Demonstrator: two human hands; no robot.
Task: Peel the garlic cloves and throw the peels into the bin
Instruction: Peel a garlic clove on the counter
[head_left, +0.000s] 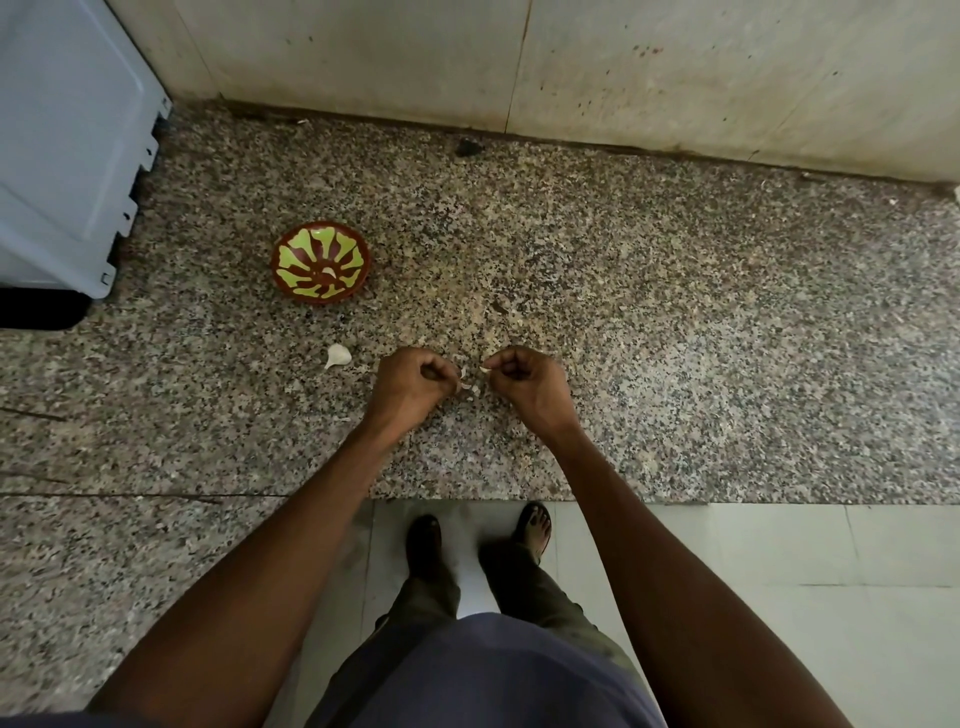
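My left hand (410, 384) and my right hand (524, 382) hover close together over the speckled granite counter (675, 322), both with fingers curled. The left pinches a small garlic clove (464, 381) with pale skin showing at the fingertips. A thin flake of peel (484, 369) sticks out from the right hand's thumb and forefinger. An unpeeled garlic clove (337, 356) lies on the counter left of my left hand. A brown and green patterned bowl (291, 260) stands further back left, with one peeled clove (329, 273) inside. No bin is in view.
A white appliance (67, 156) fills the back left corner. A stained pale wall (571, 67) runs along the counter's back. Small peel scraps (470, 397) lie under my hands. The counter's front edge is near my body, with tiled floor (805, 597) and my feet below.
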